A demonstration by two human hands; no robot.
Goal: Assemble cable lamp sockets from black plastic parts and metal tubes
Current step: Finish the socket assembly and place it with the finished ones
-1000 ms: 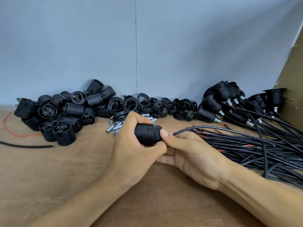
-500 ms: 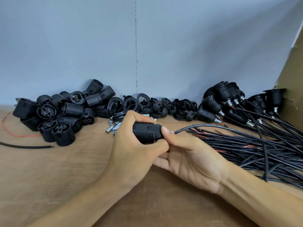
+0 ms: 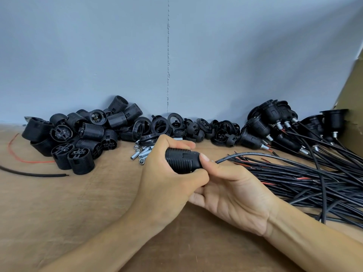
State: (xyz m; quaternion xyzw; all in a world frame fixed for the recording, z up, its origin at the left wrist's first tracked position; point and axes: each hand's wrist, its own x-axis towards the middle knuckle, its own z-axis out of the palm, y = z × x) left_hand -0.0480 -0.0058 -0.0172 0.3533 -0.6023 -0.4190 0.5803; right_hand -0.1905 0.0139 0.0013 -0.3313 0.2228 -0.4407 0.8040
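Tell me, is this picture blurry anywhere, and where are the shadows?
Head view: left hand, right hand and the socket they hold look sharp; soft light leaves only faint shadows on the table under the arms; metal tubes glint a little; wall is brighter at upper right.

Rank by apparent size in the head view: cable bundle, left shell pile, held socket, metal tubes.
1. cable bundle
2. left shell pile
3. held socket and metal tubes: alike, both partly hidden; unranked.
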